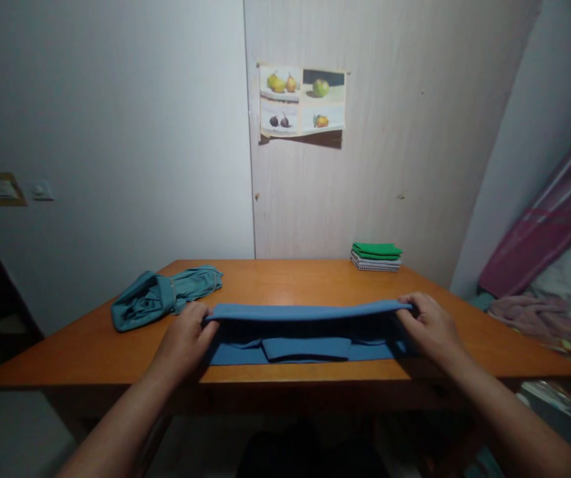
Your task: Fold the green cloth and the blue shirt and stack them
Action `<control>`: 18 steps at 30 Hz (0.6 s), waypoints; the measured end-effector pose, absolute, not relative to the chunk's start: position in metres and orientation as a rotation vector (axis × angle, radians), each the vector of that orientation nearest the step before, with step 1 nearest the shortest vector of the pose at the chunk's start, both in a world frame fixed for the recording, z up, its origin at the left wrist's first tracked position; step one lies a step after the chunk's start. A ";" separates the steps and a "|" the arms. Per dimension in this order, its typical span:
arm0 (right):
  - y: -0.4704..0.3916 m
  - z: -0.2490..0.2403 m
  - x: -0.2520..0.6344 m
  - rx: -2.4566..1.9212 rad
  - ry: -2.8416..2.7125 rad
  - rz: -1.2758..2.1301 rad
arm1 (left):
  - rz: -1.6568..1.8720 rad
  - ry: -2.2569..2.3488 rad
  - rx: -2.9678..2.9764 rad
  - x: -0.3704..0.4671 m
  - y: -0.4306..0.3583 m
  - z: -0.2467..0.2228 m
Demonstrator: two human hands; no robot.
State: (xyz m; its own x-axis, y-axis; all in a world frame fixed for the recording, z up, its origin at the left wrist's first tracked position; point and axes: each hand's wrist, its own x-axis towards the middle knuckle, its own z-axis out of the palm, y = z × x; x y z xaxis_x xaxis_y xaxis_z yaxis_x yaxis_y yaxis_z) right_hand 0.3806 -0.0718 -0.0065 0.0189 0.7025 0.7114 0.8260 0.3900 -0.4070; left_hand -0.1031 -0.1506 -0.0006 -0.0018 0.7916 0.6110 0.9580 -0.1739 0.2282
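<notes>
A blue cloth lies along the near edge of the wooden table. Its upper layer is raised, and its edge runs nearly straight from one hand to the other. My left hand pinches the left corner between thumb and fingers. At the right corner, my right hand grips the same edge. Beneath the lifted layer, a dark gap shows, and a folded flap of the same blue rests on the lower layer. Whether the cloth is a garment I cannot tell.
The orange-brown table meets the wall. A crumpled teal garment lies at its left. A folded stack of green and checked cloth sits at the back right. Beyond the right side are a pink covering and a heaped mauve cloth.
</notes>
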 end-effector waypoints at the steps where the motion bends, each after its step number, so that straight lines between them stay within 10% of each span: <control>1: -0.076 -0.011 0.381 -1.345 -1.713 -0.159 | -0.957 -1.838 -2.021 -0.103 -0.154 -0.004; 18: -0.093 -0.074 0.389 -1.373 -1.786 -0.115 | -0.899 -1.858 -2.094 -0.105 -0.174 -0.044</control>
